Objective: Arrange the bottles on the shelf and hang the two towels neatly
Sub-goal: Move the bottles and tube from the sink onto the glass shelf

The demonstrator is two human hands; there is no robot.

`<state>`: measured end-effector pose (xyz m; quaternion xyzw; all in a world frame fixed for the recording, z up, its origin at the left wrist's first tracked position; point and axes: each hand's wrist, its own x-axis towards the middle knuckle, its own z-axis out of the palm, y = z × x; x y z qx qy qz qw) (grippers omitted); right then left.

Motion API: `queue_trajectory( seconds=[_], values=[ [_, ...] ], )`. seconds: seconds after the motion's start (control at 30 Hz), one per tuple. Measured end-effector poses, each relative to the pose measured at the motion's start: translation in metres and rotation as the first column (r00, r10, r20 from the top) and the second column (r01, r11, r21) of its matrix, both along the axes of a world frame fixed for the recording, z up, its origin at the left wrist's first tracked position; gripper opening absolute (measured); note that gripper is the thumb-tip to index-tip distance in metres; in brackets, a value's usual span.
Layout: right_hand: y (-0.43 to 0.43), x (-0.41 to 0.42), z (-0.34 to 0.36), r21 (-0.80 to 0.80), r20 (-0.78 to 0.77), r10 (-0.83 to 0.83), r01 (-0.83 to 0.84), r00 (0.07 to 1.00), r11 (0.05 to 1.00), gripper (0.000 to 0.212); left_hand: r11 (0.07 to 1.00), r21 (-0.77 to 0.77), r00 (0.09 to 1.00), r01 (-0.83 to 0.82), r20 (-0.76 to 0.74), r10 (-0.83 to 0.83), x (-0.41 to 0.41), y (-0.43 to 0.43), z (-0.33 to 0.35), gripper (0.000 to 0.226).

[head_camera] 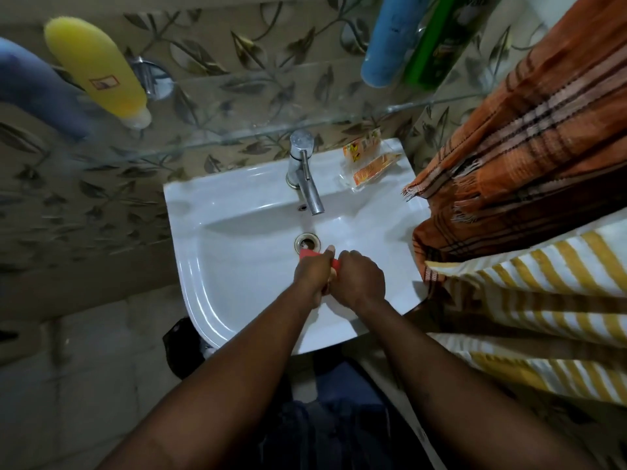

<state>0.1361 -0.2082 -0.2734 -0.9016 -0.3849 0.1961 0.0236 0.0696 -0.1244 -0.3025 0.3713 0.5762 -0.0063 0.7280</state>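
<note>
Left hand (314, 274) and right hand (359, 279), fingers (329, 250) curled round a small red thing (307, 254) over the sink's (203, 300) middle. Looks light, stiff, maybe slick if wet: grip its body.

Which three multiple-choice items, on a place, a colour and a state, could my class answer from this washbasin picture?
1. Where do the wrappers lie?
A) in the drain
B) on the sink rim, right of the tap
C) on the floor

2. Which colour is the bottle next to the green bottle?
A) blue
B) red
C) white

3. What are the left hand and right hand doing?
A) hanging open
B) turning the tap
C) gripping a red thing together

Key: 1 B, the wrappers lie on the rim beside the tap. 2 A, the blue bottle stands by the green one. 3 C, both hands curl round the red thing over the basin.
</note>
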Motion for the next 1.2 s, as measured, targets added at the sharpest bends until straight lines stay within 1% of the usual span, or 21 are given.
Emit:
queue_trajectory(
  seconds=[0.07, 0.2, 0.27, 0.3, 0.33, 0.37, 0.4, 0.43, 0.47, 0.5, 0.57, 0.6, 0.63, 0.67, 0.77, 0.83, 0.9, 0.97, 1.07, 1.13, 1.2],
  values=[
    [-0.002, -0.012, 0.014, 0.041, 0.064, 0.112, -0.115, 0.992, 0.993, 0.035, 0.994, -0.037, 0.994, -0.102, 0.032, 0.103, -0.008, -0.003, 0.012, 0.042],
    [-0.005, -0.039, 0.033, 0.135, 0.2, 0.271, -0.3, 0.942, 0.944, 0.043, 0.972, -0.097, 0.975, -0.212, 0.043, 0.217, -0.032, 0.003, 0.032, 0.012],
    [-0.007, -0.05, 0.045, 0.213, 0.186, 0.298, -0.334, 0.936, 0.918, 0.05, 0.945, -0.12, 0.946, -0.305, 0.074, 0.315, -0.045, 0.012, 0.045, 0.013],
    [-0.007, -0.053, 0.052, 0.262, 0.124, 0.303, -0.326, 0.945, 0.909, 0.053, 0.934, -0.13, 0.932, -0.334, 0.105, 0.348, -0.052, 0.016, 0.053, 0.016],
    [-0.008, -0.054, 0.061, 0.329, -0.006, 0.294, -0.276, 0.956, 0.903, 0.054, 0.928, -0.136, 0.919, -0.348, 0.145, 0.366, -0.059, 0.02, 0.062, 0.017],
    [-0.008, -0.054, 0.069, 0.414, -0.199, 0.263, -0.162, 0.944, 0.896, 0.051, 0.927, -0.14, 0.909, -0.348, 0.191, 0.37, -0.067, 0.025, 0.071, 0.019],
    [-0.007, -0.053, 0.078, 0.489, -0.394, 0.224, -0.003, 0.891, 0.872, 0.042, 0.93, -0.132, 0.899, -0.342, 0.243, 0.365, -0.075, 0.029, 0.079, 0.023],
    [-0.005, -0.052, 0.084, 0.516, -0.538, 0.166, 0.166, 0.827, 0.84, 0.032, 0.937, -0.107, 0.888, -0.332, 0.298, 0.349, -0.081, 0.032, 0.086, 0.028],
    [-0.002, -0.049, 0.09, 0.519, -0.614, 0.107, 0.298, 0.782, 0.801, 0.024, 0.943, -0.077, 0.873, -0.323, 0.36, 0.328, -0.088, 0.035, 0.094, 0.032],
    [0.002, -0.047, 0.095, 0.51, -0.653, 0.059, 0.381, 0.755, 0.771, 0.022, 0.946, -0.047, 0.853, -0.32, 0.421, 0.309, -0.094, 0.038, 0.102, 0.034],
    [0.013, -0.042, 0.106, 0.474, -0.731, 0.028, 0.477, 0.682, 0.74, 0.029, 0.945, -0.022, 0.806, -0.326, 0.516, 0.29, -0.102, 0.042, 0.119, 0.032],
    [0.019, -0.041, 0.112, 0.463, -0.757, 0.046, 0.485, 0.652, 0.741, 0.033, 0.943, -0.007, 0.783, -0.334, 0.555, 0.281, -0.104, 0.044, 0.128, 0.031],
    [0.024, -0.04, 0.119, 0.464, -0.756, 0.069, 0.46, 0.651, 0.757, 0.035, 0.94, 0.027, 0.771, -0.341, 0.58, 0.263, -0.105, 0.045, 0.136, 0.03],
    [0.029, -0.042, 0.128, 0.481, -0.724, 0.095, 0.401, 0.683, 0.78, 0.038, 0.937, 0.078, 0.767, -0.341, 0.599, 0.229, -0.105, 0.045, 0.146, 0.03],
    [0.04, -0.052, 0.158, 0.523, -0.477, 0.187, 0.106, 0.859, 0.846, 0.061, 0.915, 0.229, 0.767, -0.332, 0.63, 0.12, -0.105, 0.043, 0.18, 0.03],
    [0.048, -0.057, 0.183, 0.542, -0.378, 0.258, -0.014, 0.889, 0.84, 0.067, 0.901, 0.287, 0.758, -0.325, 0.649, 0.067, -0.105, 0.046, 0.208, 0.031],
    [0.057, -0.055, 0.209, 0.577, -0.378, 0.307, -0.037, 0.873, 0.816, 0.064, 0.881, 0.336, 0.74, -0.333, 0.672, 0.023, -0.107, 0.053, 0.232, 0.034],
    [0.067, -0.048, 0.232, 0.63, -0.376, 0.351, -0.042, 0.857, 0.776, 0.057, 0.835, 0.421, 0.724, -0.354, 0.689, -0.041, -0.107, 0.063, 0.25, 0.035],
    [0.083, -0.035, 0.262, 0.724, -0.336, 0.409, -0.045, 0.849, 0.688, 0.038, 0.69, 0.611, 0.736, -0.387, 0.656, -0.169, -0.1, 0.079, 0.27, 0.046],
    [0.095, -0.026, 0.274, 0.778, -0.363, 0.476, -0.02, 0.801, 0.628, 0.043, 0.628, 0.651, 0.749, -0.426, 0.644, -0.159, -0.095, 0.093, 0.28, 0.057],
    [0.11, -0.015, 0.279, 0.818, -0.431, 0.54, 0.06, 0.723, 0.572, 0.052, 0.576, 0.671, 0.763, -0.467, 0.635, -0.12, -0.088, 0.108, 0.289, 0.058]
  ],
)
